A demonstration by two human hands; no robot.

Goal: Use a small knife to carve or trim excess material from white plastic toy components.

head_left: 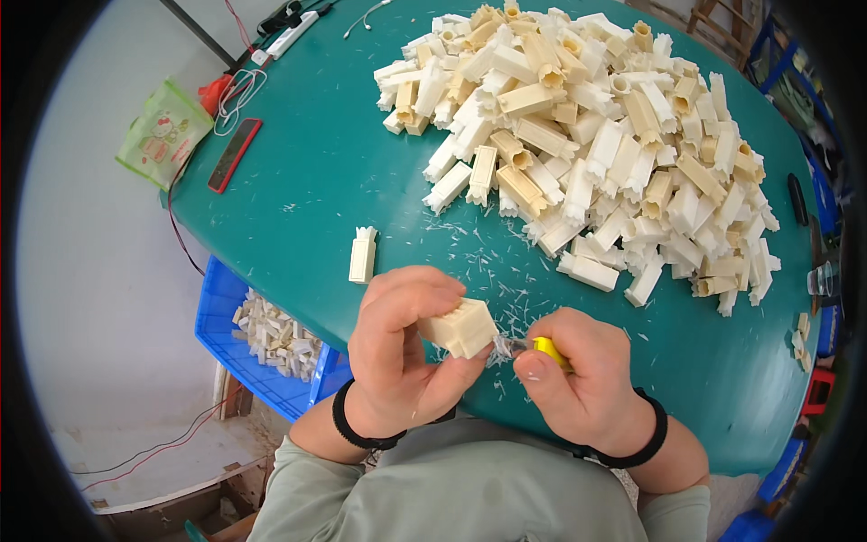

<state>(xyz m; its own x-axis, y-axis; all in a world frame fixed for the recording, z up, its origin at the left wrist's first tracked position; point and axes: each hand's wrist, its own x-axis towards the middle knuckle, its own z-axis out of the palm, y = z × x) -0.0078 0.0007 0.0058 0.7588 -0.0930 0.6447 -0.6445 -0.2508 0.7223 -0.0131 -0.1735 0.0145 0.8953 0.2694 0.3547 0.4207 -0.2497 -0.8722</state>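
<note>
Between the thumb and fingers of my left hand [402, 348] is a cream-coloured rectangular plastic piece [462, 327], tilted with one end toward the right. My right hand [582, 379] grips a yellow-handled utility knife [551, 350]. Its blade is close to the piece's right lower edge, with white shavings around it; whether it touches cannot be made out. Thin white plastic shavings [510, 303] lie scattered over the green table [298, 244] just beyond both hands. A single white plastic piece [362, 256] stands apart, left of the shavings.
A large heap of white and cream plastic pieces [587, 135] covers the table's far right. Below the left edge, a blue bin [217, 312] holds many similar pieces. A red-edged phone [235, 155], a green bag [165, 131], cables and a power strip [291, 36] are at the far left.
</note>
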